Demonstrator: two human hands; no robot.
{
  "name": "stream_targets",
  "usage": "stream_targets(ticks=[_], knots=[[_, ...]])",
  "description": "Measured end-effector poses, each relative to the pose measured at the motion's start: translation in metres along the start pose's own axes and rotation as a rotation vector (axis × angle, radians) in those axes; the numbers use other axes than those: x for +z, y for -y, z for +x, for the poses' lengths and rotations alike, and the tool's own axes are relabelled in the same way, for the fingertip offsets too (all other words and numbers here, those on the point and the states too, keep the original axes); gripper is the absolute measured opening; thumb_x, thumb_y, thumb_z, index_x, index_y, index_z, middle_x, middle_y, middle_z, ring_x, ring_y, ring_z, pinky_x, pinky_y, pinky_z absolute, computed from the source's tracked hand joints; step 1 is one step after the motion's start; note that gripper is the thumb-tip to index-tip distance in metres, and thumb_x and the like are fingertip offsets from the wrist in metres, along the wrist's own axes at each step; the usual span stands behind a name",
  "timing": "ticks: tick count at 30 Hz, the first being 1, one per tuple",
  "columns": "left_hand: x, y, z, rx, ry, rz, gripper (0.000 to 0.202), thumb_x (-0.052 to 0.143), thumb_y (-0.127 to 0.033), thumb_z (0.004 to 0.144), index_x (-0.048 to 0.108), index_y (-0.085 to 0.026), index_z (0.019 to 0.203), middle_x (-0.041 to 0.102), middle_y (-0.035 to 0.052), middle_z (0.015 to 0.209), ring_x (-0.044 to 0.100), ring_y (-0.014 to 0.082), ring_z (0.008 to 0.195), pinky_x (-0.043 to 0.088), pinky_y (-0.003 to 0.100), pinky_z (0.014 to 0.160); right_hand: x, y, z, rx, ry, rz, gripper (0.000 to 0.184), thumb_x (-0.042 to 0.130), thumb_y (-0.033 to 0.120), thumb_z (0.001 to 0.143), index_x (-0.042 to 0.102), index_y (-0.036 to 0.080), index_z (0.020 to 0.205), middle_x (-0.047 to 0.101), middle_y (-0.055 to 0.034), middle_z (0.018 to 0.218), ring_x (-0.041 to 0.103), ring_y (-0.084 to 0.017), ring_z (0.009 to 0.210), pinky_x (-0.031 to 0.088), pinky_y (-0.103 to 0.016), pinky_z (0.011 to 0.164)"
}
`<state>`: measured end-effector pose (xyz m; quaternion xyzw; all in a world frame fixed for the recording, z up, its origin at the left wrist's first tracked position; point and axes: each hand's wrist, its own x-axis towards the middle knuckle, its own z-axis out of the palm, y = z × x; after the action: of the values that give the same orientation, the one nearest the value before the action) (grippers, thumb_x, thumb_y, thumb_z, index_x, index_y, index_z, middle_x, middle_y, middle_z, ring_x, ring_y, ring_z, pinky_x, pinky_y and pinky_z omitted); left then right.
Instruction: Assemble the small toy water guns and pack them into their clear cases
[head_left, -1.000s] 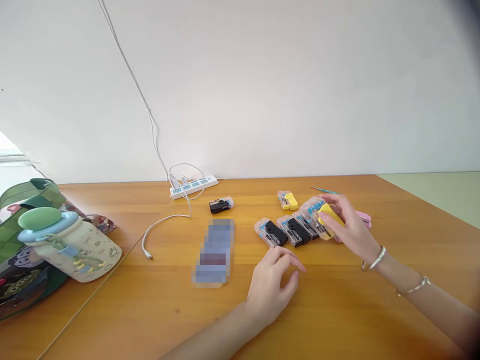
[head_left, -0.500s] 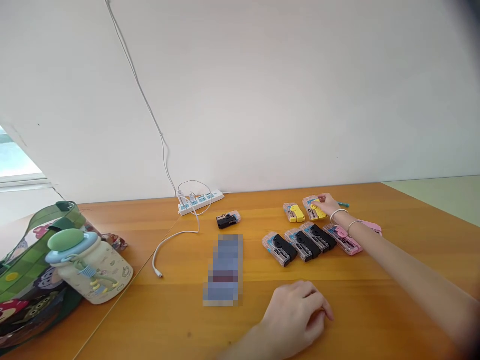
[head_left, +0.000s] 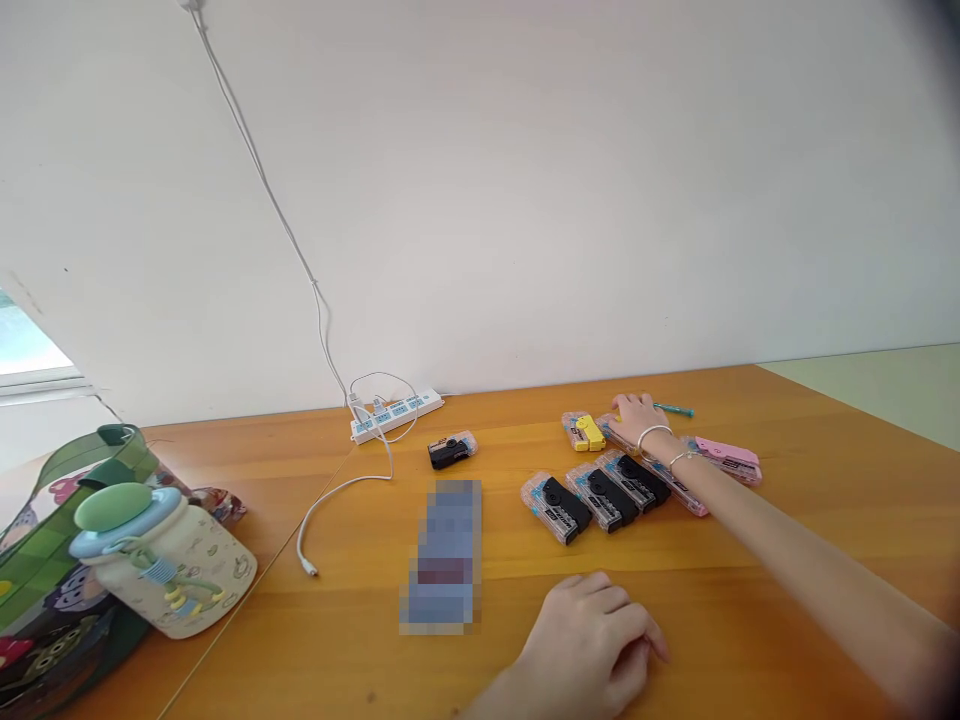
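My right hand (head_left: 636, 417) reaches far across the wooden table (head_left: 750, 600), fingers curled down over a yellow item in a clear pack that it mostly hides. That pack sits right beside another yellow pack (head_left: 582, 431). In front of them lies a row of three black packs (head_left: 604, 495), then a pink pack (head_left: 688, 494) partly under my forearm. My left hand (head_left: 598, 640) rests on the table near me, loosely curled, with nothing in it.
A lone black pack (head_left: 452, 450), a blurred flat item (head_left: 442, 555), a pink clip-like item (head_left: 727, 458) and a teal pen (head_left: 675, 409) lie on the table. A power strip (head_left: 396, 410) with a white cable (head_left: 337, 495) sits by the wall. A bottle (head_left: 161, 560) and green bag (head_left: 37, 580) are at left.
My right hand carried the yellow pack from the near row to the far row, setting it beside the other yellow pack. My left hand drew back toward me.
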<state>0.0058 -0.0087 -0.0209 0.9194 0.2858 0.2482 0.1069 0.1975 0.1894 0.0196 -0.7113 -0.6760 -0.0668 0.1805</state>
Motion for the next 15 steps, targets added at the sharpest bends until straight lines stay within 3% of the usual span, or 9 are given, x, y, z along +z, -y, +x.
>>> stream_targets(ticks=[6, 15], knots=[[-0.004, -0.001, 0.000, -0.056, 0.036, -0.023, 0.014, 0.052, -0.013, 0.079, 0.058, -0.023, 0.086, 0.067, -0.0042, 0.077, 0.056, 0.0119, 0.072, 0.038, 0.022, 0.068, 0.006, 0.034, 0.001, -0.164, 0.114, -0.072, 0.032, 0.054, 0.034, 0.089, 0.054, 0.017, 0.116, 0.055, -0.0085, 0.121, 0.055, -0.023, 0.106, 0.045, -0.047, 0.089], [0.000, 0.000, -0.001, -0.042, 0.028, 0.015, 0.012, 0.051, -0.014, 0.079, 0.057, -0.024, 0.084, 0.067, -0.0034, 0.075, 0.057, 0.0126, 0.073, 0.035, 0.026, 0.071, 0.010, 0.061, -0.006, -0.199, 0.187, 0.048, 0.030, 0.055, 0.032, 0.089, 0.054, 0.016, 0.114, 0.057, -0.0075, 0.115, 0.059, -0.021, 0.096, 0.050, -0.042, 0.081]])
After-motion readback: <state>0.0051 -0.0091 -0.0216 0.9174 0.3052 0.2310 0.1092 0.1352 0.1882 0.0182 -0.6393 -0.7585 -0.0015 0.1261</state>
